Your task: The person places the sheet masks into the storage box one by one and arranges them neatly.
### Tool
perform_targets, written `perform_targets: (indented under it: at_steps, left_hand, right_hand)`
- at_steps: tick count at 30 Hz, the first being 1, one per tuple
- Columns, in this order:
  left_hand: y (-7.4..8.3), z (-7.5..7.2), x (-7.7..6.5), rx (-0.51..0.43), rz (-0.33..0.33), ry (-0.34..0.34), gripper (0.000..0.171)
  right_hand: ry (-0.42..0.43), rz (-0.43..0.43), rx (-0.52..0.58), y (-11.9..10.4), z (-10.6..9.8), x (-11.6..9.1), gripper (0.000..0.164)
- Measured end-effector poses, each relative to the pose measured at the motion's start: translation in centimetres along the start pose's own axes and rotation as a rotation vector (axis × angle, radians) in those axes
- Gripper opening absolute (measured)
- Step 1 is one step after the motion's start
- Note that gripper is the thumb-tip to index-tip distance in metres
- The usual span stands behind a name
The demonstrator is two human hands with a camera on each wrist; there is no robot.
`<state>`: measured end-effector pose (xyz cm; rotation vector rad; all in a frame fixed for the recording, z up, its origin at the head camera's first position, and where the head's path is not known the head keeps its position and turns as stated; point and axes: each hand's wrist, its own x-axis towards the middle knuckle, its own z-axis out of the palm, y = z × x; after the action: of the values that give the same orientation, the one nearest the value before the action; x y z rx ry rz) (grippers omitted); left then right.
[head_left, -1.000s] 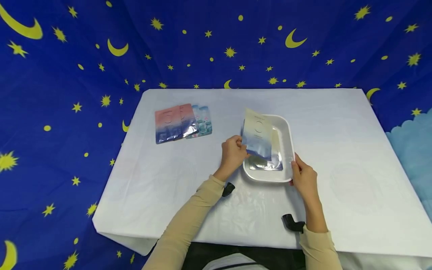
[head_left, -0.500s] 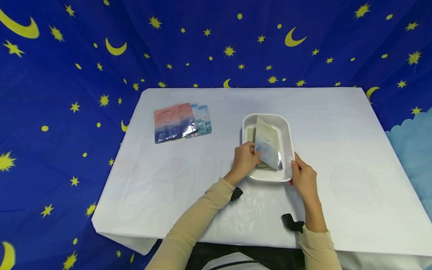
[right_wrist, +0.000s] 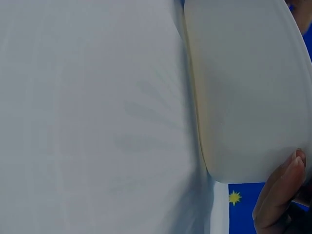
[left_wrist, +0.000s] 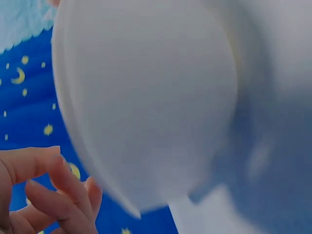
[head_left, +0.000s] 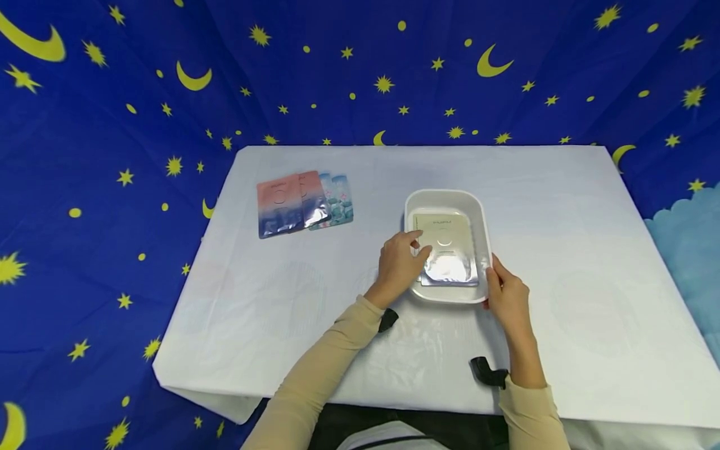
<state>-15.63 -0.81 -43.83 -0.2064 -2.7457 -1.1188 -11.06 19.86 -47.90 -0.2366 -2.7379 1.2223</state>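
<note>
A white rectangular tray point(head_left: 447, 297) stands on the table with a pale yellow-to-silver sheet mask packet point(head_left: 445, 247) lying flat inside. Beneath its left side shows the edge of another packet. My left hand point(head_left: 400, 265) is over the tray's left rim, thumb and fingers spread apart, holding nothing. In the left wrist view its fingers point(left_wrist: 68, 190) stand loose beside the tray's outer wall point(left_wrist: 151, 107). My right hand point(head_left: 509, 297) grips the tray's right rim near the front corner, thumb on top. The right wrist view shows fingertips point(right_wrist: 292, 170) against the tray's outer wall point(right_wrist: 248, 92).
At the back left of the white-covered table point(head_left: 270, 325) lie overlapping packets: pink-and-blue ones point(head_left: 279, 206) and a blue-green floral pair point(head_left: 341, 203). A blue star-patterned cloth point(head_left: 315, 69) hangs behind and to the left. Black wrist-camera mounts point(head_left: 488, 373) sit on both forearms.
My left hand brought the pale packet rightward into the tray, laid it flat over the other there and let go, drawing back slightly left. The right hand stayed on the rim.
</note>
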Motion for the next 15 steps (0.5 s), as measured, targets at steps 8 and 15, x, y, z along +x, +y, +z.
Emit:
perform_targets:
  at_steps: [8,15]
  left_hand:
    - [-5.5,-4.6,1.5,-0.039,-0.197,0.177,0.031]
    - [-11.8,-10.2,2.3,0.078,-0.418,0.311,0.031]
  right_hand:
    - [-0.018,0.029,0.01,-0.1,0.0,0.0,0.039]
    - [-0.016,0.015,0.001,0.0,0.0,-0.1,0.04]
